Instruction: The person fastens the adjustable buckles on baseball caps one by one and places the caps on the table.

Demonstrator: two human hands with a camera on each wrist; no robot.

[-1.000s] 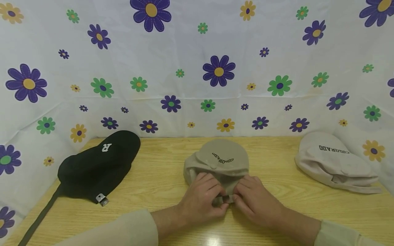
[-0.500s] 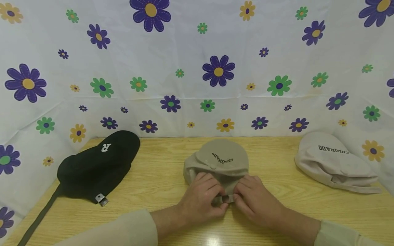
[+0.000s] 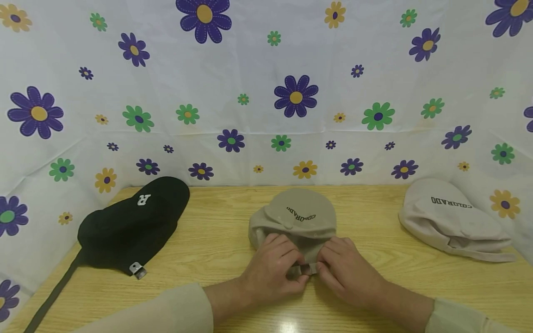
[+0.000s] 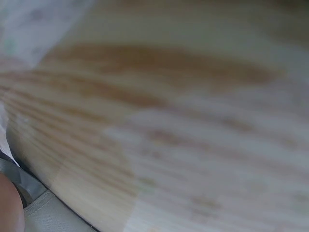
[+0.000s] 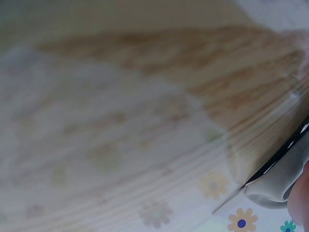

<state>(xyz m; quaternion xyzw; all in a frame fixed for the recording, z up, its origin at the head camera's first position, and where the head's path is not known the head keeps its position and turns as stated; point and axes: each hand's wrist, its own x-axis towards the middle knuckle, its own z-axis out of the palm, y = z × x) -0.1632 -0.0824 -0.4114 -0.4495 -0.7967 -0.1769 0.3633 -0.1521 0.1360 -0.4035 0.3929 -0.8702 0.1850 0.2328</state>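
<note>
A khaki baseball cap [image 3: 304, 203] lettered COLORADO lies mid-table, its lettering upside down in the head view and its back facing the person. Both hands are at its rear strap [image 3: 306, 268]. The left hand [image 3: 272, 266] pinches the strap's left part, near a small buckle, between thumb and curled fingers. From the other side, the right hand [image 3: 347, 273] pinches the strap's right part. The hands nearly meet, hiding much of the strap. In the left wrist view only a bit of the cap [image 4: 58, 212] shows at the lower left corner.
A black cap [image 3: 129, 226] with a white R lies at the left, its long strap [image 3: 54, 296] trailing to the front and a metal buckle [image 3: 137, 269] at its edge. A pale COLORADO cap [image 3: 451, 217] is at the right. Behind the wooden table [image 3: 216, 212] hangs a flowered cloth [image 3: 250, 69].
The right hand has shifted very slightly to the right at the strap. Otherwise the hands and caps look the same.
</note>
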